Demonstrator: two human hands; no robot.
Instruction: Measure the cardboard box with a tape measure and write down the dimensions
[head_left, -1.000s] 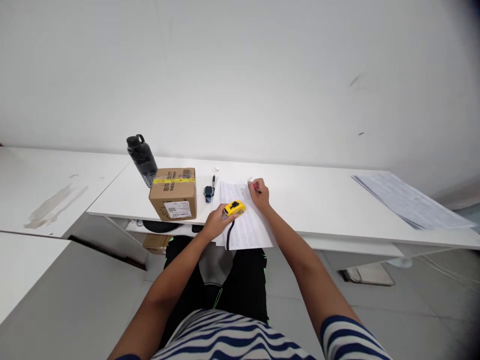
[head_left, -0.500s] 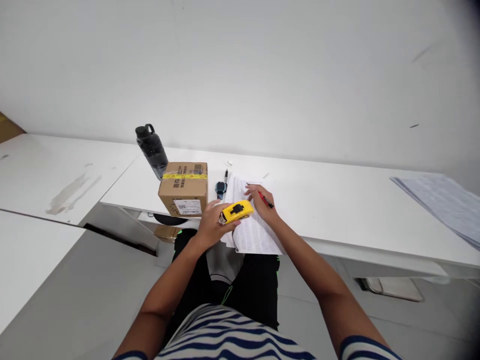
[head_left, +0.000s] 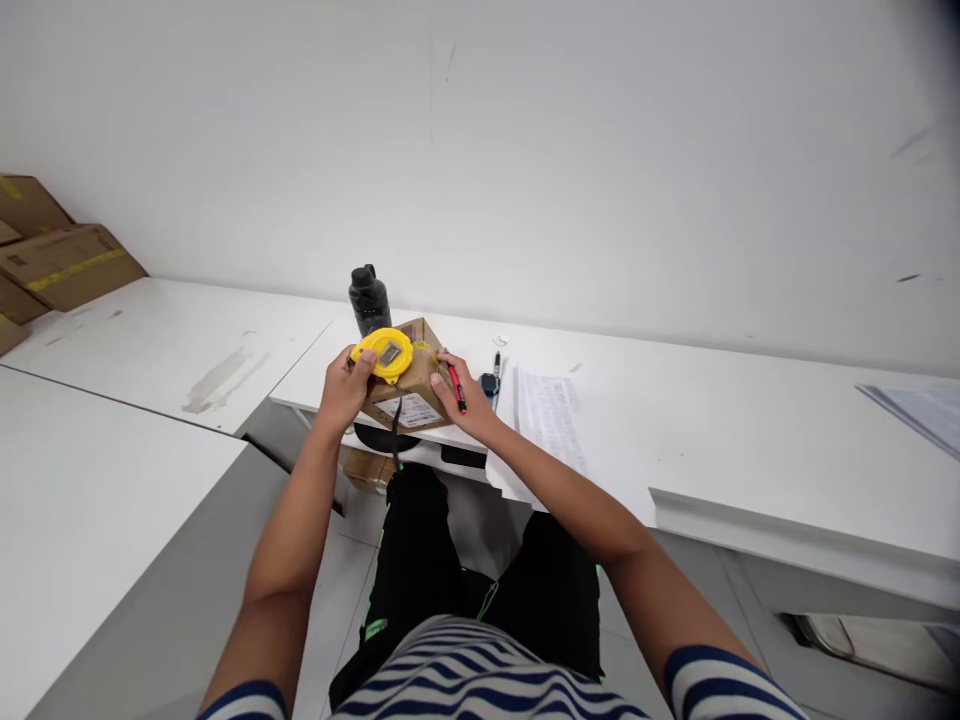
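My left hand [head_left: 347, 388] grips a yellow tape measure [head_left: 383, 352] above the left part of a taped cardboard box [head_left: 427, 380]. A dark strap [head_left: 397, 425] dangles from the tape measure in front of the box. At the box's right side is my right hand [head_left: 461, 395], with a red pen [head_left: 456, 386] held in it. Its fingers lie against the box; whether they press on it I cannot tell. The box bears a white label [head_left: 409, 410] and stands turned at an angle near the table's front edge.
Behind the box stands a dark water bottle [head_left: 370, 302]. A watch [head_left: 490, 385], a black pen [head_left: 496, 363] and printed sheets [head_left: 551, 415] lie to its right. More papers [head_left: 919, 412] rest at far right; cardboard boxes [head_left: 71, 265] are stacked at far left.
Both hands have moved left from the papers to the box. The left hand has raised the tape measure and turned it over. The red pen has come along in the right hand. The box is turned.
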